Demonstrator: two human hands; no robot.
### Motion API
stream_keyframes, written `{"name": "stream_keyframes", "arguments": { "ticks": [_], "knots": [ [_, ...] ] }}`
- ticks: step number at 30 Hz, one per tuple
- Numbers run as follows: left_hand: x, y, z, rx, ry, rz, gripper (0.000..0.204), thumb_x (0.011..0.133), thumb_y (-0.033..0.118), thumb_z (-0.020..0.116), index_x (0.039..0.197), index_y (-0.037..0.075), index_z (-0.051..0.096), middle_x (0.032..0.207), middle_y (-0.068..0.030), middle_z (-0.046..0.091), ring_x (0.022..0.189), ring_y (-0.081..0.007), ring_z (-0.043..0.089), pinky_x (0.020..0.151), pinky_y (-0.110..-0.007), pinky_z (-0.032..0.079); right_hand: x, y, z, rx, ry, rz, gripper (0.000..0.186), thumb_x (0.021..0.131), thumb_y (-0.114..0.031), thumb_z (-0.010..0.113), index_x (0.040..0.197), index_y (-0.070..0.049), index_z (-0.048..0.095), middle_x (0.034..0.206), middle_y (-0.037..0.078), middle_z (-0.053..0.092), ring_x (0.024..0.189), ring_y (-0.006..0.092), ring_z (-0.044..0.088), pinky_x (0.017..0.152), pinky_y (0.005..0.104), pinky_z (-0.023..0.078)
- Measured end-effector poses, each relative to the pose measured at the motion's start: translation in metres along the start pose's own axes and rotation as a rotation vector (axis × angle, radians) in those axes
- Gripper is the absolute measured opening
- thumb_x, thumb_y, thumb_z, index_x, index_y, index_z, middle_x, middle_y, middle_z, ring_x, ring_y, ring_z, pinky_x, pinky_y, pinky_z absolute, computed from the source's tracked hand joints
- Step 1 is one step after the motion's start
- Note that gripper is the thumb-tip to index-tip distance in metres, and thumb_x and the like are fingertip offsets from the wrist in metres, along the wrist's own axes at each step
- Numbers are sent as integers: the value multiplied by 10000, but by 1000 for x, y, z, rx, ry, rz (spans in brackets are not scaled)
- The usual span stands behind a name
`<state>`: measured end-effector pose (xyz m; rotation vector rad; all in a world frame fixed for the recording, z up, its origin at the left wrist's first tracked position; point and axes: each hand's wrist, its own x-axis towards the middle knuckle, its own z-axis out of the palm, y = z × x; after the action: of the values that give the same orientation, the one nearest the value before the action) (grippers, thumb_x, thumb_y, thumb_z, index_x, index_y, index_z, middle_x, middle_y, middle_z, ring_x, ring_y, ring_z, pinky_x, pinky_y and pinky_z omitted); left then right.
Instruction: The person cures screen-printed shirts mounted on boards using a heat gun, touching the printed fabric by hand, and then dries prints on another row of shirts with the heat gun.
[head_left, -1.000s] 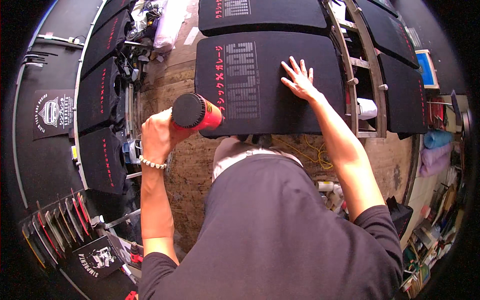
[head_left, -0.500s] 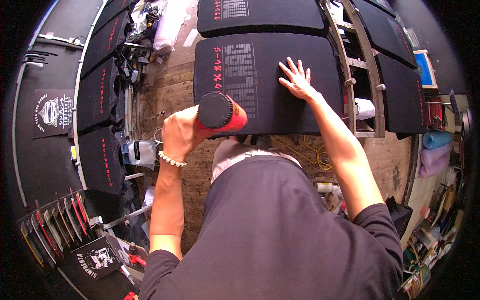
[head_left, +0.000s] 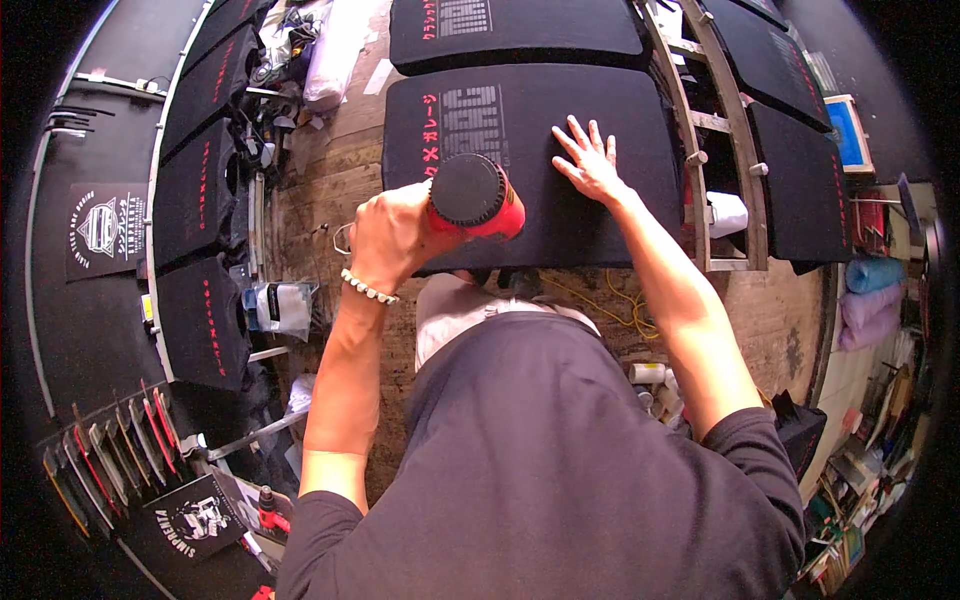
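My left hand [head_left: 392, 228] is closed round the handle of a red heat gun [head_left: 508, 212], whose round black back end faces up. The gun hangs over the near left part of a black printed shirt [head_left: 570, 230] stretched over a flat board, hiding part of its grey print [head_left: 473, 115]. Red characters run along the left of that print. To the right of the print, my right hand [head_left: 590, 165] lies flat on the black cloth with its fingers spread. Where the nozzle points is hidden under the gun's body.
Another shirt-covered board [head_left: 560, 35] lies just beyond. A wooden rack [head_left: 715, 120] with pegs stands along the right side, with more black shirts [head_left: 800, 180] past it. Printed shirts [head_left: 190, 190] line the left. A yellow cord [head_left: 630, 310] lies on the wooden floor.
My left hand has moved the heat gun right and a little away from me, over the grey print. My right hand stays spread on the cloth, with only a slight shift.
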<state>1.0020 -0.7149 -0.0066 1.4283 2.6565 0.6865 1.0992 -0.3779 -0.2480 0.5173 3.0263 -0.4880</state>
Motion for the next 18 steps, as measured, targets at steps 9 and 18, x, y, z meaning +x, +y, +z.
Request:
{"name": "stream_keyframes", "arguments": {
  "ticks": [9,18],
  "knots": [
    [-26,-31,-26,52,-51,12,455,749,472,879,978,106,735,863,-131,745,819,-376,730,683,-459,586,-34,-34,18,-161,270,30,654,1047,-557,498,1622,-263,401,1744,44,245,1610,351,184,1280,614,111],
    [-53,-90,-62,39,-48,-4,460,716,410,927,985,82,749,884,-131,756,798,-360,739,678,-435,585,-46,-69,28,-174,319,90,692,1040,-570,499,1620,-202,413,1728,107,277,1596,385,217,1270,632,121]
  ]
}}
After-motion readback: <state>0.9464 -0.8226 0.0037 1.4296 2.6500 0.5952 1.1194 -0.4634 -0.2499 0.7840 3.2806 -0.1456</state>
